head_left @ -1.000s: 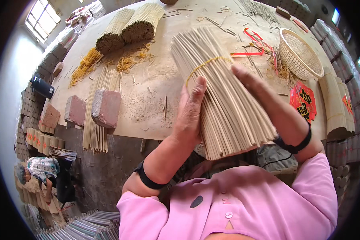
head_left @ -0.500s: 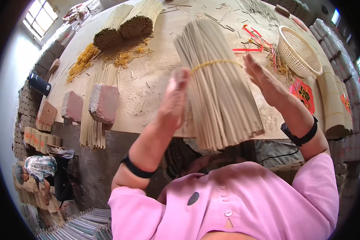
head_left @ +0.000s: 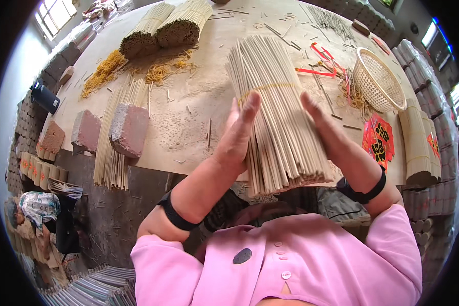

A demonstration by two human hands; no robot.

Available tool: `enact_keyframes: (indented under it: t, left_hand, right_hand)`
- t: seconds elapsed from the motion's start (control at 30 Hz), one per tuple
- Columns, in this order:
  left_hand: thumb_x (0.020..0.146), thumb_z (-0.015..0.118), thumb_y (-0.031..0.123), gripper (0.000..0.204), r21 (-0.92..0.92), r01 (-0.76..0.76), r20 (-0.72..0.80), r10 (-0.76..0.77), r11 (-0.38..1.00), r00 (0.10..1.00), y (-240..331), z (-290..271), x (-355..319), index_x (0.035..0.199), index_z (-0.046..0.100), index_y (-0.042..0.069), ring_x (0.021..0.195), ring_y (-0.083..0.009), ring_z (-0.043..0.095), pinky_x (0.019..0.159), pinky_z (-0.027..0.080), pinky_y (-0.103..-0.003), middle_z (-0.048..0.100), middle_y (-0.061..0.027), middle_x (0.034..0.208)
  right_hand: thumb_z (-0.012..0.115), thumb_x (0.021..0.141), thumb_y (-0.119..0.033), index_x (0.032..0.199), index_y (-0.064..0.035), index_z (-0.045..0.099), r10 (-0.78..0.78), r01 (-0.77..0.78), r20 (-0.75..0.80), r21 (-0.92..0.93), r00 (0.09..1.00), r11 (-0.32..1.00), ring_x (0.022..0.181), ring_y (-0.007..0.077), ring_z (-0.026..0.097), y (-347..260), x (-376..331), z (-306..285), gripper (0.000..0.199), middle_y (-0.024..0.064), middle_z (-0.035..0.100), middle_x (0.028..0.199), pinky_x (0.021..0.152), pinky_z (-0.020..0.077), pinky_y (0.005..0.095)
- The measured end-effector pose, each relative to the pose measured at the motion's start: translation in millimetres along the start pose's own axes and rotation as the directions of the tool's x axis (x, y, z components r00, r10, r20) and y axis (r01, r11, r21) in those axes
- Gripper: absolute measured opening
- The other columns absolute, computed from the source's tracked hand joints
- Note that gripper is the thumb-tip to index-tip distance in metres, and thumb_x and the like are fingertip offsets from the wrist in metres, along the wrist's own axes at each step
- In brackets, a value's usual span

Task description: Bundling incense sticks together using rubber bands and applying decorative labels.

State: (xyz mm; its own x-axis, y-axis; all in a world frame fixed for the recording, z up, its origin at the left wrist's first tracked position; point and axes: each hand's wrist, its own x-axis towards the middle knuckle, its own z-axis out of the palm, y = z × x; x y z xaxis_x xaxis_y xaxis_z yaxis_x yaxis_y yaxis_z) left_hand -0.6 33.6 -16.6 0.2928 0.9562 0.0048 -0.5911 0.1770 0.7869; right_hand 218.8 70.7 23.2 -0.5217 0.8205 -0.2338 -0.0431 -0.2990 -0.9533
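Note:
A thick bundle of thin pale sticks (head_left: pixel 285 137) lies at the table's front, its near end by the edge. A yellow rubber band (head_left: pixel 275 87) circles it above the middle. My left hand (head_left: pixel 235 133) presses against the bundle's left side, thumb upward near the band. On the right side, my right hand (head_left: pixel 329 131) presses in from the other way, fingers extended along the sticks. The bundle is clasped between both palms; the undersides of my hands are hidden.
Two banded bundles (head_left: pixel 178 31) lie at the far left by loose yellow bands (head_left: pixel 167 67). Reddish bricks (head_left: pixel 130 130) weigh down loose sticks. To the right are a cream basket (head_left: pixel 377 84), red printed paper (head_left: pixel 378 140) and wrapped bundles (head_left: pixel 415 143). A person (head_left: pixel 41 214) sits at lower left.
My hands have come in from apart and now touch the bundle's sides. The bundle, blurred before, sits still and slightly lower, its sticks more even at the near end.

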Motion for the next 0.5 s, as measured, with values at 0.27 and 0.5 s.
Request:
enact_keyframes:
  t: [0.27, 0.5]
  left_hand:
    - [0.092, 0.064, 0.051, 0.080, -0.175, 0.012, -0.083, -0.027, 0.984, 0.996, 3, -10, -8, 0.144, 0.030, 0.000, 0.123, -0.0239, 0.053, 0.101, 0.048, -0.042, 0.055, -0.0157, 0.130]
    - [0.093, 0.063, 0.049, 0.074, 0.162, -0.155, -0.075, 0.169, 0.975, 0.983, 8, -7, -9, 0.141, 0.037, -0.002, 0.117, -0.0222, 0.057, 0.099, 0.049, -0.039, 0.054, -0.0149, 0.131]
  right_hand:
    - [0.046, 0.096, -0.062, 0.152, -0.0050, 0.031, 0.110, -0.152, -0.252, -0.151, 0.961, 0.977, 0.134, 0.0231, 0.045, -6, 0, 16, 0.081, 0.0164, 0.037, 0.152, 0.107, 0.0424, 0.0370]
    - [0.034, 0.096, -0.070, 0.146, 0.0019, 0.040, -0.121, 0.099, -0.032, -0.381, 0.992, 0.919, 0.131, 0.0210, 0.048, -21, -11, 20, 0.087, 0.0154, 0.050, 0.142, 0.111, 0.0355, 0.0350]
